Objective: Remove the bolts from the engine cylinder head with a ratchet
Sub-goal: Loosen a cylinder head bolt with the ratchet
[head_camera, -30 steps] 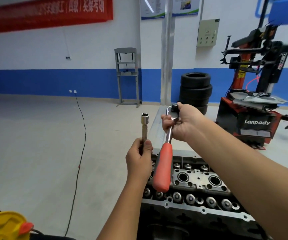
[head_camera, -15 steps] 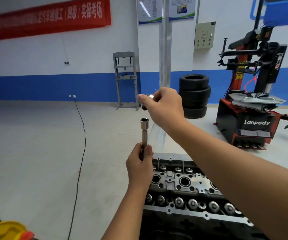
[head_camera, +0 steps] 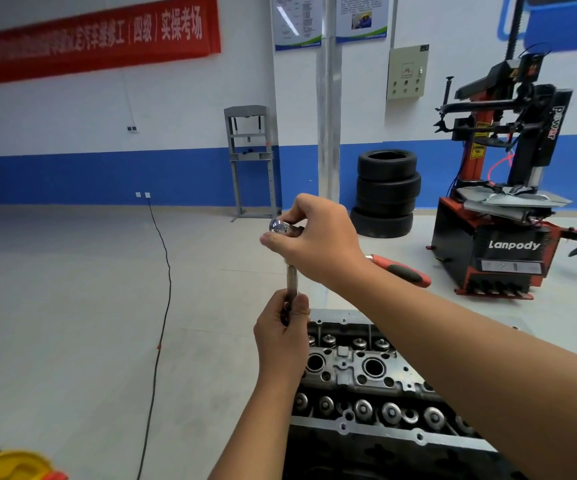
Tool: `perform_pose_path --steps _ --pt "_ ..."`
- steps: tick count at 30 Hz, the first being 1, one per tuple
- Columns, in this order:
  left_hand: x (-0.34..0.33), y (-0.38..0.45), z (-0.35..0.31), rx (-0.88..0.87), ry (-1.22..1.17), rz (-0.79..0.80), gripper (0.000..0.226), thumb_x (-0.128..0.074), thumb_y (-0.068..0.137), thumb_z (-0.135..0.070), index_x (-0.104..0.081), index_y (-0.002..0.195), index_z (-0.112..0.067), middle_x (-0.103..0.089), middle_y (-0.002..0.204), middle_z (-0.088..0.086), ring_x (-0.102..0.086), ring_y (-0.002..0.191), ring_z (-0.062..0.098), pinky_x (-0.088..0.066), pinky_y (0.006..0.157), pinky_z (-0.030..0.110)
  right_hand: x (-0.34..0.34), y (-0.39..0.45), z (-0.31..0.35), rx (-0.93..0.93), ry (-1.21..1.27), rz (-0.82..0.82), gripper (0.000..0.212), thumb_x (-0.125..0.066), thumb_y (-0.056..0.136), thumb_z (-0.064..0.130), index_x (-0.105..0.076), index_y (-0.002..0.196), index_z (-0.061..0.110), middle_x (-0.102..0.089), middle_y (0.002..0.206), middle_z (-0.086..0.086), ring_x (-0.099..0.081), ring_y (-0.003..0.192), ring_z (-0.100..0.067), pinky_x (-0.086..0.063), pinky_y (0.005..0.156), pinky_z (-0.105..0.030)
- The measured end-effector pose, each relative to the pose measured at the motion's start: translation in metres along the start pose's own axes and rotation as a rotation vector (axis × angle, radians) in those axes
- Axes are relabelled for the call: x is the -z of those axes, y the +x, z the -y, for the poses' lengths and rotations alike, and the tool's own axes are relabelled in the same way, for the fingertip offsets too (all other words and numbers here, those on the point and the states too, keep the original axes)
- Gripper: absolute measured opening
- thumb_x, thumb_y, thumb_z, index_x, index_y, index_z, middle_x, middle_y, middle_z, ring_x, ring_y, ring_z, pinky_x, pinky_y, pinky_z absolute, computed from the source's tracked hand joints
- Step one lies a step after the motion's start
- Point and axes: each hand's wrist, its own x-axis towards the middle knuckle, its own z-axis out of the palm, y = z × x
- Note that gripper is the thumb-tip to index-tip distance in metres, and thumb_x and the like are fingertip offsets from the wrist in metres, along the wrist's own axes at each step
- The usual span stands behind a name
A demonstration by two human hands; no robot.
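Fitting the tool together, mid-frame: your left hand grips the lower end of a slim upright steel extension bar, fingers wrapped round it. Your right hand grasps the chrome ratchet head and holds it over the bar's top end; its red-and-black handle sticks out to the right behind your wrist. Whether the drive is fully seated on the bar cannot be told, as your fingers cover the joint.

Grey cast-metal engine cylinder head sits at lower centre of the frame, just below your left hand, valve springs and bores in view. No tool touches it.

Judgement on progress: early. Assembly looks like the step in hand; no loosened or removed bolts show anywhere near the head. All of the bolt work appears left to do.

Background, upper right: red-and-black tyre changer, black stacked tyres beside it.
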Motion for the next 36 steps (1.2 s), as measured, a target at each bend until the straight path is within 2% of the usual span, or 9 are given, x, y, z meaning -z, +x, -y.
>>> perform_pose_path --steps 5,7,11,16,21,28,31,34,36 --pt "0.001 -0.001 0.002 -0.03 0.002 -0.019 0.036 -0.051 0.085 -0.064 -0.063 0.083 -0.029 -0.066 0.077 0.008 -0.062 0.075 0.027 -0.049 0.06 0.02 -0.001 0.0 0.001 -0.01 0.039 -0.088 0.026 -0.083 0.078 0.025 -0.057 0.076 0.023 -0.071 0.081 0.004 -0.068 0.075 -0.018 -0.06 0.072 -0.047" --pt "0.0 -0.001 0.003 -0.036 0.005 -0.02 0.036 -0.051 0.085 -0.063 -0.063 0.084 -0.029 -0.066 0.076 0.007 -0.062 0.074 0.027 -0.049 0.06 0.02 -0.001 0.003 0.001 -0.02 0.051 -0.134 0.026 -0.081 0.077 0.022 -0.055 0.074 0.022 -0.07 0.078 0.003 -0.066 0.075 -0.018 -0.059 0.071 -0.047" --pt "-0.001 -0.001 0.005 -0.039 0.022 -0.013 0.032 -0.052 0.089 -0.057 -0.062 0.085 -0.028 -0.065 0.076 0.008 -0.062 0.075 0.028 -0.052 0.062 0.028 -0.002 0.003 -0.002 -0.003 0.001 -0.103 0.021 -0.08 0.077 0.022 -0.059 0.077 0.021 -0.07 0.078 0.005 -0.065 0.074 -0.016 -0.059 0.07 -0.046" --pt "-0.001 0.0 0.004 -0.023 0.021 -0.022 0.03 -0.052 0.089 -0.057 -0.063 0.085 -0.029 -0.065 0.076 0.006 -0.062 0.074 0.027 -0.052 0.062 0.028 0.003 0.004 -0.005 -0.001 0.042 -0.174 0.026 -0.081 0.076 0.019 -0.055 0.071 0.021 -0.071 0.076 0.003 -0.068 0.075 -0.02 -0.059 0.071 -0.047" --pt "-0.001 0.002 0.004 -0.016 0.047 -0.051 0.025 -0.053 0.092 -0.054 -0.063 0.085 -0.032 -0.067 0.076 0.003 -0.064 0.072 0.023 -0.054 0.064 0.03 0.006 0.002 -0.005 0.076 -0.032 -0.194 0.026 -0.08 0.079 0.018 -0.055 0.071 0.022 -0.07 0.075 0.006 -0.066 0.072 -0.018 -0.059 0.068 -0.044" --pt "0.0 -0.001 0.003 -0.018 0.054 -0.019 0.036 -0.053 0.087 -0.065 -0.063 0.085 -0.03 -0.066 0.077 0.005 -0.064 0.076 0.026 -0.057 0.072 0.042 0.008 0.011 -0.002 0.115 -0.165 -0.123 0.021 -0.078 0.082 0.026 -0.061 0.079 0.015 -0.071 0.08 0.003 -0.065 0.073 -0.02 -0.058 0.068 -0.042" --pt "0.001 -0.001 0.003 -0.007 0.045 -0.011 0.032 -0.055 0.088 -0.06 -0.064 0.086 -0.03 -0.066 0.078 0.005 -0.064 0.078 0.027 -0.058 0.074 0.045 0.004 0.009 -0.001 0.155 -0.205 -0.075 0.022 -0.078 0.084 0.027 -0.059 0.08 0.017 -0.07 0.079 0.001 -0.062 0.071 -0.018 -0.057 0.065 -0.037" --pt "0.001 -0.001 0.001 -0.002 0.051 -0.012 0.022 -0.058 0.094 -0.05 -0.064 0.085 -0.031 -0.066 0.077 0.005 -0.064 0.077 0.026 -0.058 0.075 0.046 0.001 0.007 -0.002 0.145 -0.15 -0.102 0.022 -0.079 0.083 0.025 -0.06 0.078 0.014 -0.069 0.076 0.0 -0.062 0.07 -0.021 -0.057 0.065 -0.041" --pt "0.0 -0.001 0.0 0.0 0.047 -0.014 0.023 -0.057 0.092 -0.051 -0.064 0.084 -0.031 -0.066 0.077 0.006 -0.064 0.077 0.028 -0.058 0.074 0.047 0.003 0.007 -0.004 0.121 -0.109 -0.137 0.023 -0.079 0.082 0.022 -0.058 0.076 0.014 -0.068 0.074 0.0 -0.064 0.07 -0.023 -0.057 0.066 -0.045"
